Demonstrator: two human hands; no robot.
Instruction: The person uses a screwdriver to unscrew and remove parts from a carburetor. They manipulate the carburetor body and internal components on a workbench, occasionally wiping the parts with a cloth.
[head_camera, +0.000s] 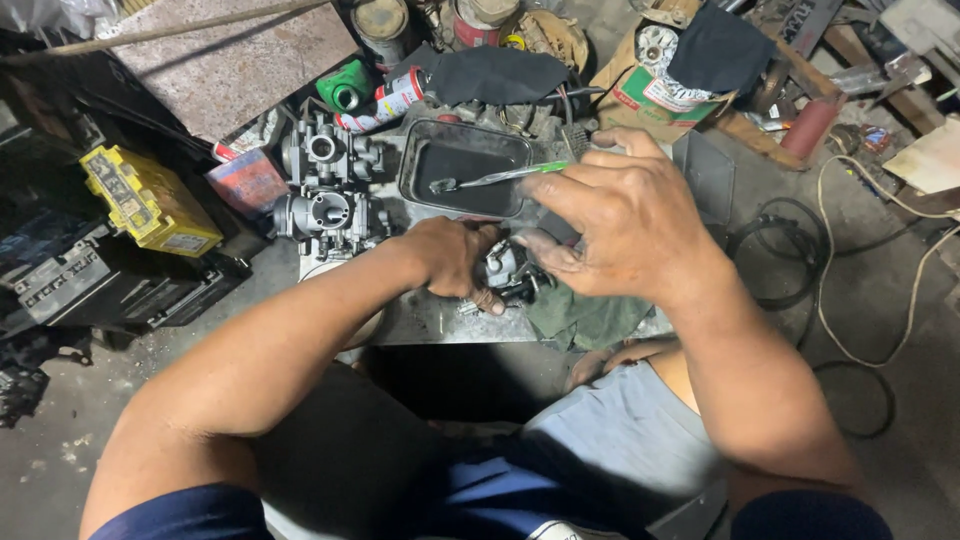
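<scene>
My left hand (455, 258) grips a small metal carburetor (505, 272) low over the grey work slab (430, 318). My right hand (615, 225) hovers just above and to the right of it, pinching a toothbrush with a green handle (495, 177) whose head reaches out over a shallow black tray (465, 165). A green rag (585, 320) lies under my right hand.
Two more carburetor bodies (325, 185) stand left of the tray. A yellow battery (148, 200), a green can (345, 88), a spray can (385, 103), jars, black cloths and a cardboard box (650, 95) crowd the floor around. Cables (850, 280) loop at the right.
</scene>
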